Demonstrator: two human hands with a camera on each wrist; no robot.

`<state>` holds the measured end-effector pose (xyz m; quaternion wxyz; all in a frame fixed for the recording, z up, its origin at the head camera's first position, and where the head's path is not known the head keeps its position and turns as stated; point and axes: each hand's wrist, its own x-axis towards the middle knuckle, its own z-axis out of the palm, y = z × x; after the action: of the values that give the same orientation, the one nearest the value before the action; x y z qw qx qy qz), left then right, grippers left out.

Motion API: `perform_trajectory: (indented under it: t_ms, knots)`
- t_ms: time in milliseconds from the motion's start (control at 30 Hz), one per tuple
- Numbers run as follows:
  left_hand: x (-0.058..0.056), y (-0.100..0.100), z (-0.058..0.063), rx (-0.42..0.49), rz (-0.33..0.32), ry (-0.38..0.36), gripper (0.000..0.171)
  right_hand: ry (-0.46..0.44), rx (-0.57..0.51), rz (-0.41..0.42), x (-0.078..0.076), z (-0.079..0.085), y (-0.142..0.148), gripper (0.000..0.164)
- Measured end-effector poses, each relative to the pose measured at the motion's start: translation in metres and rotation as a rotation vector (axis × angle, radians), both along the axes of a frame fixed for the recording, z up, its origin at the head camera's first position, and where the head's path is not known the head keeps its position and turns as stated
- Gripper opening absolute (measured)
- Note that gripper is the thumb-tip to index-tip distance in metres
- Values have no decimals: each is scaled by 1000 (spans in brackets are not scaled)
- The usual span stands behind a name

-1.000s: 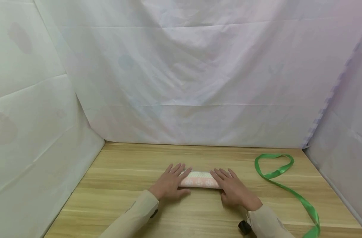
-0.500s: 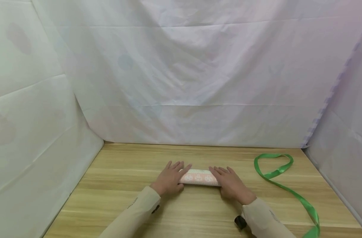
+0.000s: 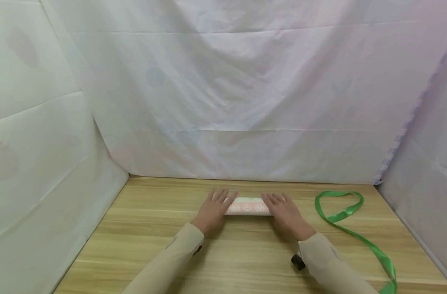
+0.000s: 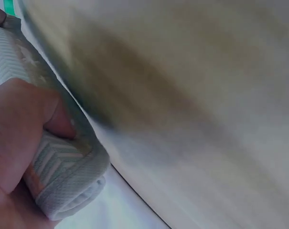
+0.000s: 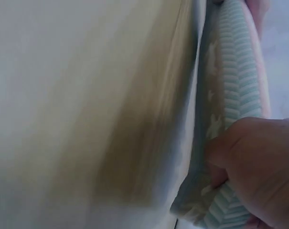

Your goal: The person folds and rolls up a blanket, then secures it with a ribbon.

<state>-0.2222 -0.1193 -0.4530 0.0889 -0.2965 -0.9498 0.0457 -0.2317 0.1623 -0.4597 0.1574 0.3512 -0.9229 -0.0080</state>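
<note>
A small rolled towel (image 3: 247, 206), pink and white with pale motifs and ribbed bands, lies across the table between both hands. My left hand (image 3: 213, 210) grips its left end, fingers stretched over the top. In the left wrist view the thumb (image 4: 58, 117) bends against the near face, and folded layers show at the towel's end (image 4: 77, 191). At the other end, my right hand (image 3: 285, 214) holds the towel the same way. Its thumb (image 5: 225, 152) presses into the patterned side in the right wrist view.
A green ribbon (image 3: 370, 245) lies in a loose loop and tail on the right of the wooden table (image 3: 164, 220). White cloth (image 3: 223, 102) hangs behind the table and along both sides. A small black object (image 3: 298, 262) shows at the right sleeve.
Both hands have moved forward, away from the body, and the towel has turned and travelled with them. The thumbs have come in against its near side. The ribbon stays put.
</note>
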Motion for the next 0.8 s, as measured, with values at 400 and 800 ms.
perform_trajectory:
  t_ms: [400, 800]
  knots:
    - [-23, -3, 2, -58, 35, -68, 84, -71, 3, -44, -22, -7, -7, 54]
    - [-30, 1, -7, -86, 96, -185, 93, -366, -25, -119, -21, -7, -11, 71]
